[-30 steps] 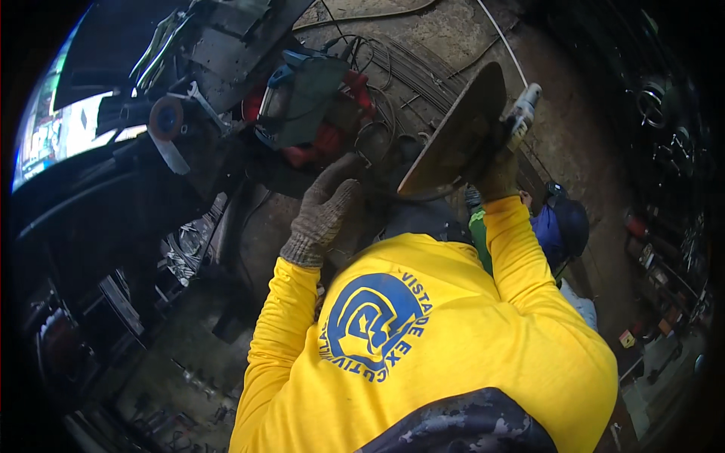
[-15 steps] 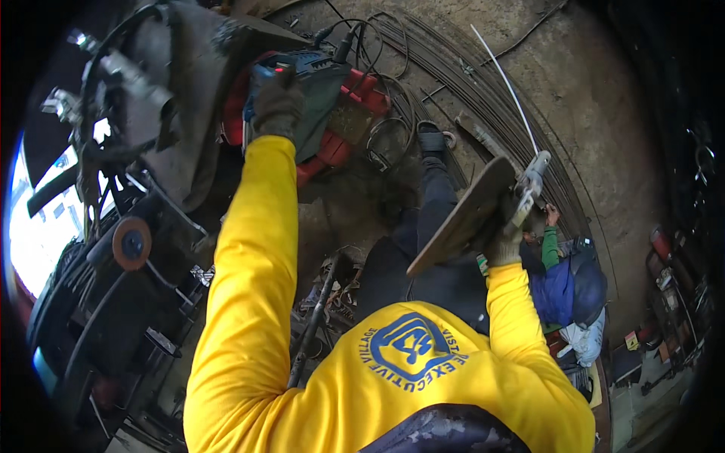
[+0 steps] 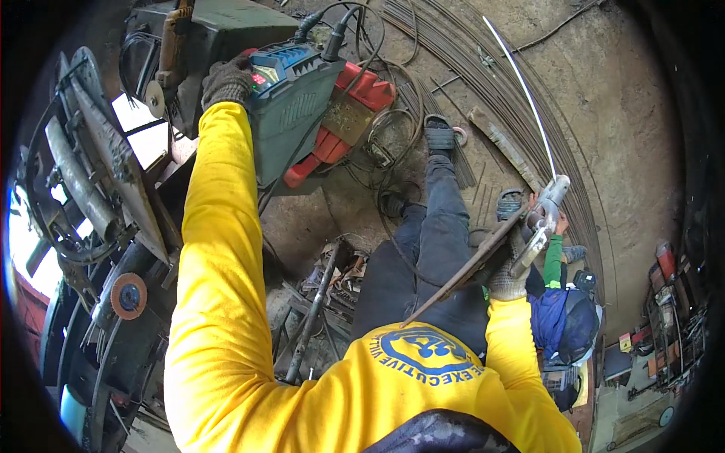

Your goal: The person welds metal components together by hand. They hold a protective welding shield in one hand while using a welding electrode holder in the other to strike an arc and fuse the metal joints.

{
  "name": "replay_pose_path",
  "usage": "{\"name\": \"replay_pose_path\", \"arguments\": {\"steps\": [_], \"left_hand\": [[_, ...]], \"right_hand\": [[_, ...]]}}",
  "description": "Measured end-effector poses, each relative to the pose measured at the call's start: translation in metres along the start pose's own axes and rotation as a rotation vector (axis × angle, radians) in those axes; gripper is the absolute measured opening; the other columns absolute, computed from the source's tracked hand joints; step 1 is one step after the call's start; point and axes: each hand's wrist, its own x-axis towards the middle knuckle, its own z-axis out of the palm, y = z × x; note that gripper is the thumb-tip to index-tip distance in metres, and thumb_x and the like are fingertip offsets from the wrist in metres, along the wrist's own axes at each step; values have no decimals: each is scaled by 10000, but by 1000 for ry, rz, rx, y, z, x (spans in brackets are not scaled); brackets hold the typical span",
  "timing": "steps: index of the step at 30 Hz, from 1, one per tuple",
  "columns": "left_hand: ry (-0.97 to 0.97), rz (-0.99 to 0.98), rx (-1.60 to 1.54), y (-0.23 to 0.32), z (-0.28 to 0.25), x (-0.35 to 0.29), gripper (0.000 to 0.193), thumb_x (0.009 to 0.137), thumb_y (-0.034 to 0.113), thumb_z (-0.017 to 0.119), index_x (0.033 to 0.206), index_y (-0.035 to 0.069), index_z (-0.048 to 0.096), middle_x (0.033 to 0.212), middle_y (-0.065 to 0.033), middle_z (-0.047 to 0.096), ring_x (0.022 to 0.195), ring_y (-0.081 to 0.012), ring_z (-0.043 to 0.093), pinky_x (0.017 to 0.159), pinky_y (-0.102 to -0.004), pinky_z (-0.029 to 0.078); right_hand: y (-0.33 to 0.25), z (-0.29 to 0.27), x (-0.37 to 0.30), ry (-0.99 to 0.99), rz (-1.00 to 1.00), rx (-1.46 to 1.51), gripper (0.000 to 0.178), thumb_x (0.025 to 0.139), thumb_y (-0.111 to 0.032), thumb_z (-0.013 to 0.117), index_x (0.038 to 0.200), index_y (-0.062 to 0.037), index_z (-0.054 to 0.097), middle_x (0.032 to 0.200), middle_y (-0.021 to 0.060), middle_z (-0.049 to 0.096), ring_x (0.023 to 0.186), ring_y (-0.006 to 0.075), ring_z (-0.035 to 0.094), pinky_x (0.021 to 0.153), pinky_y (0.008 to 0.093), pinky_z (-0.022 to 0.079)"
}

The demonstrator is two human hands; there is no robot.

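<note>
I see the right hand clamped on the holder so its rod points safely outward, while the left hand, fingers I cannot tell, reaches the welder, ahead-left.

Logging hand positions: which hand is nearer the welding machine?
Left. The left hand is beside the lit display of the welding machine; the right hand is farther right, holding the electrode holder.

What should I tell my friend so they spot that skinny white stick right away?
Start at the yellow shirt and follow its right sleeve to the gloved right hand. That hand grips a silvery electrode holder, with the welding rod jutting from its end. It is thin, white and nearly straight, while the metal bars behind it are dark.
</note>
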Motion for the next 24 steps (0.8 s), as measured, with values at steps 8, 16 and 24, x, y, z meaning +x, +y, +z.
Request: {"name": "replay_pose_path", "arguments": {"steps": [8,16,24], "left_hand": [[-33,-25,-30,-11,12,19,387,869,474,624,1239,375,674,1361,-135,570,1283,-330,525,1084,-434,419],[-6,15,-154,-29,24,26,395,849,461,669,1216,319,700,1318,-140,614,1236,-324,566,1069,-408,432],[42,42,-273,-37,26,25,374,848,396,688,1188,242,719,1208,-127,684,1168,-297,625,1009,-375,462]], "right_hand": [[-12,39,-3,99,-162,-306,428,1029,-288,514,1388,-55,508,1339,106,556,1203,240,541,1052,397,440],[-23,64,4,122,38,21,390,995,-240,584,1350,-87,523,1216,81,604,1107,216,587,979,373,493],[-35,102,-1,121,-130,-132,387,969,-227,623,1319,-88,533,1188,78,613,1065,229,616,936,381,527]]}}
